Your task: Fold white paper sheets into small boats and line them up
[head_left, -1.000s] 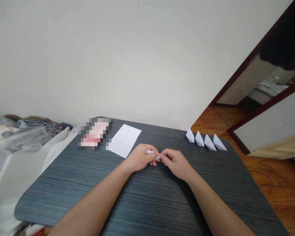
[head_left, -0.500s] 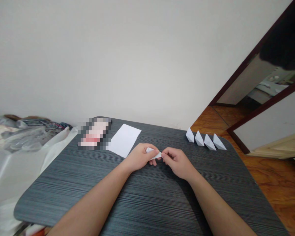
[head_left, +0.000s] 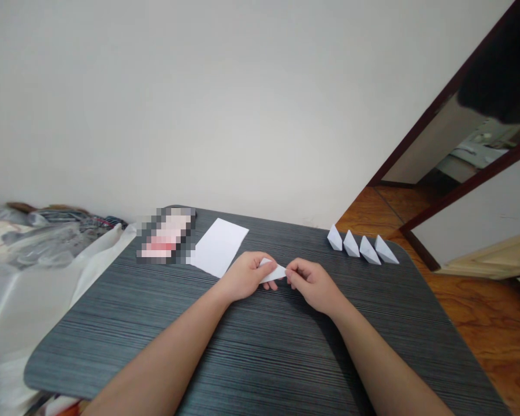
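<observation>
A small folded piece of white paper (head_left: 276, 273), pointed toward the right, is held between my two hands above the middle of the table. My left hand (head_left: 247, 275) is closed round its wider end, thumb on top and fingers beneath. At the narrow tip, my right hand (head_left: 311, 283) pinches the paper between thumb and forefinger. Part of the paper is hidden under my left thumb and palm. Just beyond my left hand lie flat white sheets (head_left: 221, 245).
Several folded white paper shapes (head_left: 351, 245) stand in a row at the table's far right. A blurred-out item (head_left: 167, 234) lies at the far left of the dark table (head_left: 260, 358). Plastic-covered things (head_left: 47, 248) crowd the left side; a wall rises behind.
My left thumb has drawn back slightly to the left, so more of the folded paper shows. My right hand still pinches the tip, nearly unmoved.
</observation>
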### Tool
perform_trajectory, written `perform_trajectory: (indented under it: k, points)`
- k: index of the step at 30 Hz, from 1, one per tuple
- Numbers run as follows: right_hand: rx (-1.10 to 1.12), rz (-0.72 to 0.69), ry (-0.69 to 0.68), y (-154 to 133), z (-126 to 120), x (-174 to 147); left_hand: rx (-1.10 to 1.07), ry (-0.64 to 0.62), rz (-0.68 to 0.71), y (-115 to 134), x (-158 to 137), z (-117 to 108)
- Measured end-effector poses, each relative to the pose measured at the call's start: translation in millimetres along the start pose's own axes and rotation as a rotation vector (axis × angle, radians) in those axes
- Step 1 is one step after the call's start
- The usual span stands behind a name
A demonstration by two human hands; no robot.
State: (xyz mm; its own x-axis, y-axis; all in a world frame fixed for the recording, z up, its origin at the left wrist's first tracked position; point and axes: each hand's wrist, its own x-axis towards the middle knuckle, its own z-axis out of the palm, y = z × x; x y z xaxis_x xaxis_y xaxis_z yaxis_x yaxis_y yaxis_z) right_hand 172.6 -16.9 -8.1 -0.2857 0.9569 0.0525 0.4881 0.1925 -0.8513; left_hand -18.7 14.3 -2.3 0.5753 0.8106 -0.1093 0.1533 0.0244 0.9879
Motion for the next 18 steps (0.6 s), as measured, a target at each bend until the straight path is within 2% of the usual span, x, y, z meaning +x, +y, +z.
perform_trajectory:
  k: [9,18]
  points:
    - [-0.017,0.001,0.026,-2.5,-4.9,0.1,-0.054,0.080,0.005,-3.8,2.0,0.3]
    - [0.109,0.042,0.030,3.8,1.2,0.6,-0.079,0.103,0.027,-1.0,2.1,0.7]
